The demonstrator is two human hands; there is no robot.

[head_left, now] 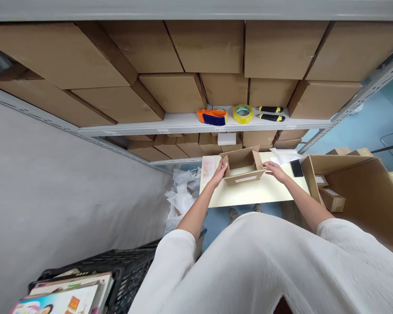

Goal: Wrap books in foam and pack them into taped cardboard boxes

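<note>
A small cardboard box (231, 180) stands on the pale yellow table with its top open and flaps up. A white label (245, 179) is on its near wall. My left hand (219, 173) grips the box's left end, thumb at the edge and fingers along the outside. At the right end, my right hand (274, 170) has its fingers stretched out against or just beside the flap; whether it touches is hard to tell. The pale table surface (242, 196) lies under both hands.
Above the table, a shelf (183, 125) holds brown boxes, an orange-and-blue tape dispenser (212, 117), a yellow tape roll (243, 114) and two cutters (271, 113). A black phone-like slab (296, 168) lies at right, beside a large carton (356, 187). White wrapping (181, 198) is left; a black crate (131, 270) sits lower left.
</note>
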